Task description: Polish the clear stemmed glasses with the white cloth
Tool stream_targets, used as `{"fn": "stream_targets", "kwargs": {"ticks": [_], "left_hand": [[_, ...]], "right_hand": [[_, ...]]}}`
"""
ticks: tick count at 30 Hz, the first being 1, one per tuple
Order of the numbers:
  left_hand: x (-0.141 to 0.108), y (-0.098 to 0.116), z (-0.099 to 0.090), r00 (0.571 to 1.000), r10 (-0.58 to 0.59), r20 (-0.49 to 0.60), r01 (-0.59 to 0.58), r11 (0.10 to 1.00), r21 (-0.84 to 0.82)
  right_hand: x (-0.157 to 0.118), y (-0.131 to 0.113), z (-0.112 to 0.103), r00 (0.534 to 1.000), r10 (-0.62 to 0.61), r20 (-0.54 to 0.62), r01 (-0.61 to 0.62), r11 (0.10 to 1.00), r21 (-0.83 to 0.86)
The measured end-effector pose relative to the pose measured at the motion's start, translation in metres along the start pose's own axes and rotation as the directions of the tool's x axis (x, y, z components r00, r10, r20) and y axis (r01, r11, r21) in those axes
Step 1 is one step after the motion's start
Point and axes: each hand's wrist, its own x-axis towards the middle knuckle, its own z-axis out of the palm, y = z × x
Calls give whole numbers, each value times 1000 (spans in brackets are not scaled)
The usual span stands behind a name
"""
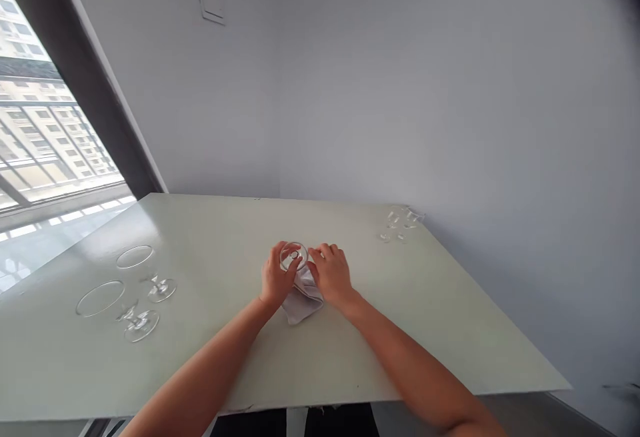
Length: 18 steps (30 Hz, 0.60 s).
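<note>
Two bare forearms, the left forearm [200, 364] and the right forearm [415, 370], are seen nearest the camera, entering over the table's near edge at 7 and 5 o'clock.

Item: one pale green table [235, 370], bearing everything listed below.

Item: one clear stemmed glass [293, 256], held at mid-table with a round disc of glass uppermost; its lower part is hidden by the hands and cloth.

Item: one grey cloth [303, 300], bunched against the glass, with its folded end resting on the tabletop at 6 o'clock.

The left hand [277, 277] is closed around the glass. The right hand [333, 274] is half open, its fingertips [320, 252] laid against the glass or the cloth; which of the two, and whether it grips, cannot be told. Firm support is judged best given at the bowl through the cloth, with pressure kept off the thin stem.

Counted at 9 o'clock: two glasses, a nearer stemmed glass [129, 314] and a farther stemmed glass [157, 284], apparently lying on their sides.

Counted at 2 o'clock: a cluster of clear glasses [400, 224], two or three, not separable. One window [40, 110] is seen at 10 o'clock.
</note>
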Motion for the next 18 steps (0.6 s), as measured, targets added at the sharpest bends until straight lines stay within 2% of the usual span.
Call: {"fn": "stream_targets", "kwargs": {"ticks": [4,7,9,10,11,12,14,15,16,18], "left_hand": [[-10,0,6,1000,21,22,-23,993,120],[-8,-1,5,996,68,49,-77,976,204],[-5,-2,5,990,84,115,-110,963,247],[-4,-4,5,979,79,188,-128,955,268],[-3,-6,5,955,68,290,-152,948,281],[-3,-8,5,909,54,414,-184,942,281],[-3,-14,6,778,27,628,-244,934,261],[-4,-17,7,725,16,688,-262,931,254],[-4,-19,8,694,8,720,-271,929,251],[-4,-22,9,678,-5,735,-269,929,255]], "right_hand": [[10,-8,13,990,-9,140,5,1000,29],[18,-3,20,986,-9,165,-16,989,145],[26,13,21,982,67,179,-104,973,206],[30,24,21,972,144,188,-183,960,210],[35,37,21,951,236,198,-274,942,195],[40,52,21,923,327,201,-361,918,165],[48,85,22,870,454,194,-479,870,113],[50,101,23,843,503,192,-526,845,94],[51,116,24,814,549,191,-570,818,79],[49,142,27,757,626,188,-645,762,60]]}}
